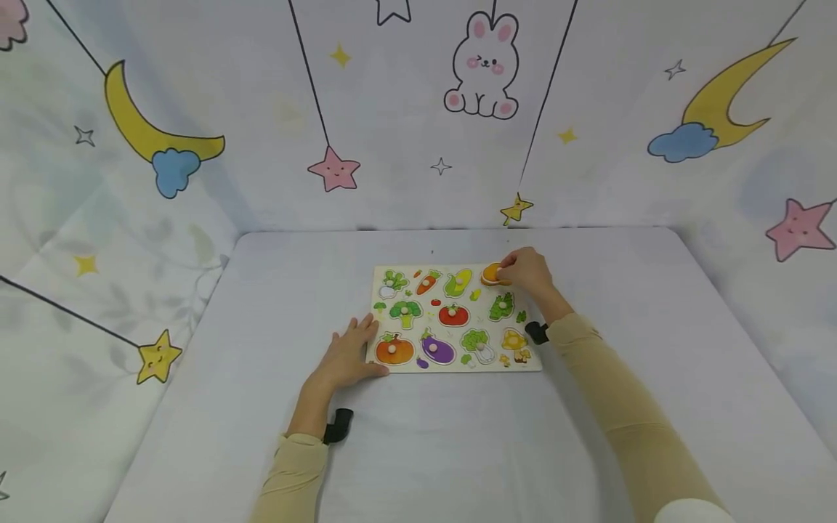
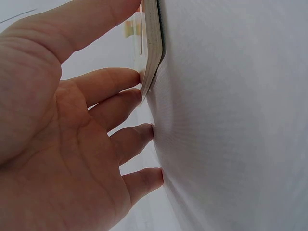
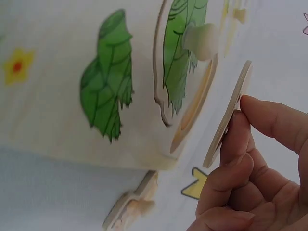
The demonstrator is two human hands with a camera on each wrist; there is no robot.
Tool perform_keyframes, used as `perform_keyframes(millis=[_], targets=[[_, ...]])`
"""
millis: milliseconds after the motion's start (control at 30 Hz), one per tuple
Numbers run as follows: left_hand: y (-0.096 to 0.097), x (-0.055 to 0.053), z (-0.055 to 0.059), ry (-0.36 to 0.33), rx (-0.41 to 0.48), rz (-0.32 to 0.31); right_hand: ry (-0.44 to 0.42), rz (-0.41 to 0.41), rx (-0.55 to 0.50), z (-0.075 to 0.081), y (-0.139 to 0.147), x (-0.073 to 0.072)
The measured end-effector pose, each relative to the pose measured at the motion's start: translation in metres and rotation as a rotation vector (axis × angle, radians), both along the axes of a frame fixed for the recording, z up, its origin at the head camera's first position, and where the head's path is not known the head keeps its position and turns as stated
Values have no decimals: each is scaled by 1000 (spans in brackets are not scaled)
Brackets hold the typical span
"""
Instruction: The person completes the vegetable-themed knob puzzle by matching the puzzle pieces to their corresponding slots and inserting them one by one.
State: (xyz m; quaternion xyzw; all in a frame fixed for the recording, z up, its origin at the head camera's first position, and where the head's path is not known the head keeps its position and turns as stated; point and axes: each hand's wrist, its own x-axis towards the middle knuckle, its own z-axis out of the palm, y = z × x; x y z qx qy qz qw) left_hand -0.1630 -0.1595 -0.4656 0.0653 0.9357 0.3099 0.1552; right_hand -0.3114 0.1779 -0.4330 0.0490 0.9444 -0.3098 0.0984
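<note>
A wooden peg puzzle board with vegetable pictures lies on the white table. At its left edge is my left hand, fingers spread, thumb at the near left corner. The left wrist view has two fingertips against the board's edge and the others lower, at the cloth. Over the far right corner, my right hand pinches an orange puzzle piece. In the right wrist view this piece appears edge-on between thumb and fingers, tilted and raised off the board, beside an orange-brown recess.
Knobbed pieces sit in the board, among them a tomato, eggplant, pumpkin and broccoli. Another knobbed piece lies just beyond the board's edge. A patterned cloth wall stands behind the table.
</note>
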Motion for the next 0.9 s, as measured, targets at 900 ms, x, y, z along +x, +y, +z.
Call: perform_keyframes(millis=[900], targets=[[0, 0, 3, 12, -9, -4, -19, 17, 39, -16, -4, -7]])
